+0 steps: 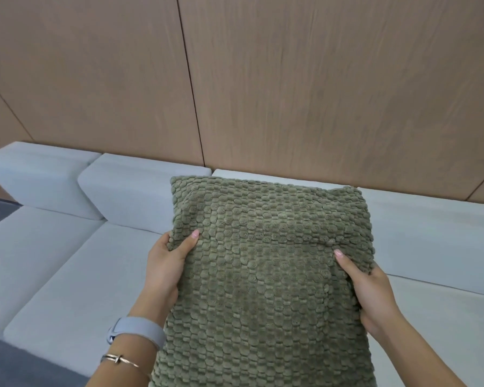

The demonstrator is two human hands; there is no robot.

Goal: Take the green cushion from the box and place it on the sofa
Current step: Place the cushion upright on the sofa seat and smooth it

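While you look down over the pale grey upholstered sofa (53,275), you have the square olive-green cushion with the bobbled, woven-looking cover (266,275) held up in front of you by its two side edges. Your left hand (166,263) is closed on the cushion's left edge, the thumb lying across the front face with its pink nail showing and the other fingers tucked out of sight behind the fabric. Your right hand (372,294) is clamped the same way on the right edge, thumb on the front, the cover bunched slightly under it. The cushion's top edge reaches up in front of the sofa's backrest cushions (140,191), and its lower part runs out of the bottom of the view; whether it touches the seat or hangs above it cannot be told, because the cushion hides what lies beneath it. It sits over the seat section towards the right half of the sofa, with bare seat showing to its left. On your left wrist you wear a light grey band (140,329) and, just below it, a thin metal bangle (120,360). Behind the sofa's back edge stands a wall of brown wood panels (291,79).
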